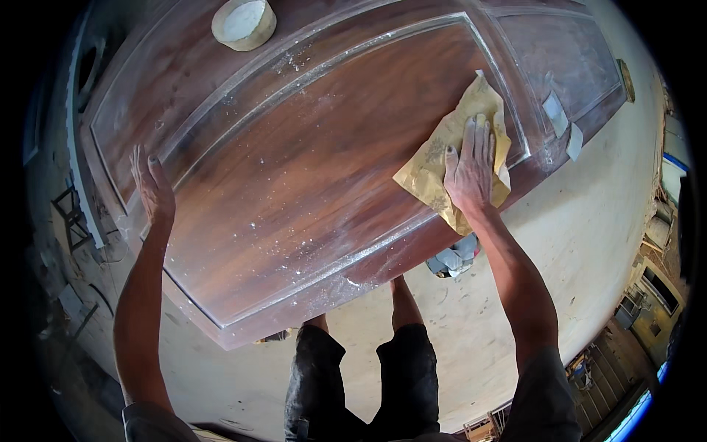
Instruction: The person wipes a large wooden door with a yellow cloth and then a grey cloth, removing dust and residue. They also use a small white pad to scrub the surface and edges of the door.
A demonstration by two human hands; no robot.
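The right hand [470, 168] presses flat, fingers spread, on yellow sandpaper sheet [442, 158]; the left hand [152, 184] lies open, empty, on the dusty brown wooden panelled door [309, 177].

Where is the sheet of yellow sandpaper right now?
In the head view, the yellow sandpaper lies flat on the wooden door, toward its right side by the raised moulding, pressed under the right hand.

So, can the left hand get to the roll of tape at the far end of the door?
Probably yes. The left hand rests flat on the door edge, and only bare wood lies between it and the tape roll, though it needs a long stretch.
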